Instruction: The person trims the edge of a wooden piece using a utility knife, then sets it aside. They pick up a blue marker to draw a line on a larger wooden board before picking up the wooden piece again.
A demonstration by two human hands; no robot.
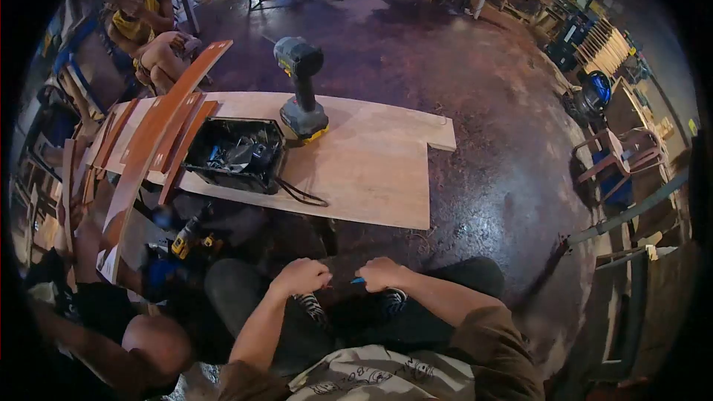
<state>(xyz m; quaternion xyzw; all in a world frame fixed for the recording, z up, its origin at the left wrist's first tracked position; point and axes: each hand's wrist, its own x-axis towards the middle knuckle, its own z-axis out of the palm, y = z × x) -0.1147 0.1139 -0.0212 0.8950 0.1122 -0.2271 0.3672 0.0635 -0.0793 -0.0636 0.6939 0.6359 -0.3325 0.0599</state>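
My left hand point(301, 277) is closed above my lap, over my left knee's inner side. What its fingers hold, if anything, is too small to make out. Facing it across a narrow gap, my right hand point(380, 273) is closed on a small blue object point(358, 280), whose tip sticks out toward the left. Beyond both hands lies a pale wooden board point(371, 171). On the board stand an upright cordless drill point(301, 89) and a black box point(234, 154) with small dark and metallic items inside and a strap hanging over the board.
Reddish-brown wooden strips point(167, 130) lie across the board's left end. A yellow drill point(189, 236) sits lower, at left. Close on my left is a person point(156, 341); another person point(152, 37) sits at the back left. A wooden chair point(620, 156) stands at right.
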